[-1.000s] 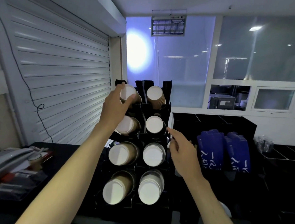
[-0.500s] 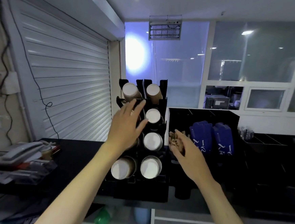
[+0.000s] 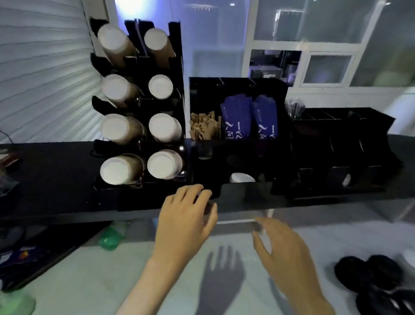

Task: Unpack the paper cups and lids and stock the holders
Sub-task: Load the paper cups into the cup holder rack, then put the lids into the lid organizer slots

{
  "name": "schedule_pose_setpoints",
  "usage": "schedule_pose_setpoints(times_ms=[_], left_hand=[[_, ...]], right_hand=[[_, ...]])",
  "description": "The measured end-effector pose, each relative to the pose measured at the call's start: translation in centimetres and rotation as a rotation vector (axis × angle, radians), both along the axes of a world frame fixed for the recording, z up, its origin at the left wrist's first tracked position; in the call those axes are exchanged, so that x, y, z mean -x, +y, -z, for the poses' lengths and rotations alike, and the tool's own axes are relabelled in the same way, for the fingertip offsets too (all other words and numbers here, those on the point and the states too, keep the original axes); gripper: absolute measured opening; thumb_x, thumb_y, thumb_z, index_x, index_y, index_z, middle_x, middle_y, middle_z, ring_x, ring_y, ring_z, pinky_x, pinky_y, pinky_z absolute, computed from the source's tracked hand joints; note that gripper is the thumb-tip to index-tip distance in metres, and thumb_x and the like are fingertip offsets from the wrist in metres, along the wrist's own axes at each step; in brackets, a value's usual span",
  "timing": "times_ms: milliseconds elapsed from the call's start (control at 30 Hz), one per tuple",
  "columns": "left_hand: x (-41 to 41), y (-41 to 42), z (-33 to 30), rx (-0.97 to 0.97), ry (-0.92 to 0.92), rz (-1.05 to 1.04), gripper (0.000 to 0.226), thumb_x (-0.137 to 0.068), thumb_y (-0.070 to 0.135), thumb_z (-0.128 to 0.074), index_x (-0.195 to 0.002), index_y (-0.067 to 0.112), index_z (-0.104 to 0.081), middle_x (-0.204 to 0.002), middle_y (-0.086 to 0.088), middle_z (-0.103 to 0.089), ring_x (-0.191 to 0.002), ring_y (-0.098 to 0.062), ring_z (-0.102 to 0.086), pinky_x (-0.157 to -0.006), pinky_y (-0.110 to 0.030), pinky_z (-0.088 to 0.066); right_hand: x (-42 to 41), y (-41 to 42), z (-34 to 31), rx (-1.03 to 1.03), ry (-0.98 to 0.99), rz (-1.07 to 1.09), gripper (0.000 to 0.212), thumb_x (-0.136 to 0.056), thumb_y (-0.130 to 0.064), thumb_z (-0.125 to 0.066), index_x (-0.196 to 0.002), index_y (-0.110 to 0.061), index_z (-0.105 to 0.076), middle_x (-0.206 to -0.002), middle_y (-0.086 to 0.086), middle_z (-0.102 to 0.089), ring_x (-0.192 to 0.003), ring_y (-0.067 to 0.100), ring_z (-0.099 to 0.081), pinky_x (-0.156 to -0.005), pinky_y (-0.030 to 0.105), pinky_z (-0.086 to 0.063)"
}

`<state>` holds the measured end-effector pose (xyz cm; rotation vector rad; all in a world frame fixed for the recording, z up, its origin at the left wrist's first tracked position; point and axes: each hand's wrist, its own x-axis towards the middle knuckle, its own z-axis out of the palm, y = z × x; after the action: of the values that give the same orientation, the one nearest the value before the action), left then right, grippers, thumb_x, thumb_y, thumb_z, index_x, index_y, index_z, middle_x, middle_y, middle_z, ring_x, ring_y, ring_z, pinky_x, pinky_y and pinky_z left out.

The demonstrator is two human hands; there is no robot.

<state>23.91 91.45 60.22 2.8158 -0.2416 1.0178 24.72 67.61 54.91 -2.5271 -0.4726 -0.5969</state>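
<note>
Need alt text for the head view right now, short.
Both hands, left hand and right hand, hover open and empty over a pale counter, before a black cup rack filled with paper cups. Black lids lie at right.

A: cup stacks in the black holder (image 3: 179, 63)?
B: 8. Left column 4 (image 3: 119, 128), right column 4 (image 3: 164, 128).
A: blue packets?
B: 2 (image 3: 250, 119), far middle bin.
A: black lids, near right?
B: roughly 4 stacks (image 3: 380, 287); blurred, exact count unclear.
A: hands?
B: 2: left hand (image 3: 184, 224), right hand (image 3: 284, 256).
</note>
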Motion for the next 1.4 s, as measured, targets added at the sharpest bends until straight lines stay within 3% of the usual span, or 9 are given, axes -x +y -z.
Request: schedule_pose_setpoints(times_ms=[233,433,633,700,767,867,1033,1233,1400], left_hand=[[0.4,-8.9,9.0,-0.022,0.237,0.118,0.035,-0.092,0.040,-0.051,-0.107,0.016,-0.072,-0.108,-0.006,-0.070,-0.096,-0.034,-0.067,-0.071,-0.044,-0.052],[0.4,-15.3,12.9,-0.061,0.455,0.168,0.029,-0.085,0.036,-0.061,-0.106,0.020,-0.074,-0.105,-0.002,-0.073,-0.094,-0.030,-0.069,-0.072,-0.044,-0.055],[0.2,-22.8,15.3,-0.084,0.540,0.163,0.042,-0.088,0.039,-0.041,-0.099,0.020,-0.076,-0.095,0.000,-0.073,-0.085,-0.029,-0.070,-0.065,-0.042,-0.058],[0.2,-25.1,16.2,-0.091,0.569,0.147,0.038,-0.089,0.038,-0.044,-0.100,0.020,-0.076,-0.095,0.001,-0.073,-0.083,-0.027,-0.070,-0.062,-0.041,-0.057],[0.2,-27.5,17.1,-0.081,0.600,0.130,0.022,-0.088,0.034,-0.062,-0.100,0.021,-0.076,-0.094,0.003,-0.072,-0.082,-0.024,-0.070,-0.060,-0.040,-0.055],[0.9,-30.8,18.5,-0.037,0.651,0.100,0.023,-0.080,0.029,-0.083,-0.101,0.021,-0.076,-0.094,0.004,-0.072,-0.081,-0.022,-0.069,-0.059,-0.037,-0.055],[2.6,-34.4,19.7,-0.017,0.667,0.014,0.025,-0.078,0.027,-0.085,-0.101,0.022,-0.077,-0.093,0.006,-0.072,-0.078,-0.020,-0.068,-0.056,-0.034,-0.054],[4.9,-36.0,19.7,-0.014,0.701,-0.130,0.024,-0.075,0.027,-0.087,-0.096,0.023,-0.076,-0.089,0.006,-0.072,-0.076,-0.020,-0.069,-0.056,-0.035,-0.053],[5.7,-36.6,20.2,0.007,0.719,-0.142,0.023,-0.077,0.029,-0.084,-0.097,0.025,-0.075,-0.091,0.006,-0.070,-0.079,-0.020,-0.070,-0.057,-0.036,-0.055]], right_hand=[[5.2,-9.6,5.7,0.146,0.153,0.135,0.020,-0.095,-0.024,-0.073,-0.115,-0.025,-0.072,-0.116,-0.008,-0.072,-0.102,0.017,-0.069,-0.082,0.039,-0.060],[6.4,-18.2,8.4,0.164,0.263,0.212,0.025,-0.089,-0.017,-0.080,-0.113,-0.019,-0.075,-0.108,-0.003,-0.074,-0.093,0.022,-0.073,-0.073,0.036,-0.062],[6.7,-26.9,10.4,0.158,0.343,0.290,0.030,-0.085,-0.015,-0.084,-0.113,-0.018,-0.076,-0.105,-0.003,-0.075,-0.088,0.022,-0.074,-0.068,0.035,-0.062],[6.3,-29.5,11.1,0.170,0.378,0.263,0.030,-0.086,-0.018,-0.083,-0.116,-0.019,-0.075,-0.110,-0.004,-0.075,-0.090,0.021,-0.073,-0.071,0.032,-0.060],[5.2,-32.2,12.0,0.185,0.418,0.213,0.033,-0.089,-0.022,-0.080,-0.121,-0.022,-0.073,-0.115,-0.007,-0.072,-0.094,0.018,-0.071,-0.075,0.030,-0.058],[2.7,-35.7,13.6,0.240,0.399,0.134,0.041,-0.085,-0.028,-0.082,-0.124,-0.024,-0.070,-0.116,-0.006,-0.069,-0.102,0.022,-0.069,-0.084,0.039,-0.058],[-1.1,-37.4,15.3,0.377,0.390,0.092,0.067,-0.070,-0.050,-0.086,-0.129,-0.028,-0.065,-0.124,0.002,-0.066,-0.123,0.031,-0.060,-0.106,0.066,-0.042],[-4.3,-37.0,18.4,0.484,0.445,0.049,0.090,-0.041,-0.051,-0.095,-0.122,-0.023,-0.068,-0.100,0.010,-0.069,-0.095,0.036,-0.070,-0.105,0.079,-0.034],[-4.5,-36.5,20.1,0.557,0.427,-0.001,0.090,-0.040,-0.049,-0.091,-0.121,-0.019,-0.067,-0.090,0.017,-0.068,-0.089,0.041,-0.069,-0.108,0.079,-0.030]])
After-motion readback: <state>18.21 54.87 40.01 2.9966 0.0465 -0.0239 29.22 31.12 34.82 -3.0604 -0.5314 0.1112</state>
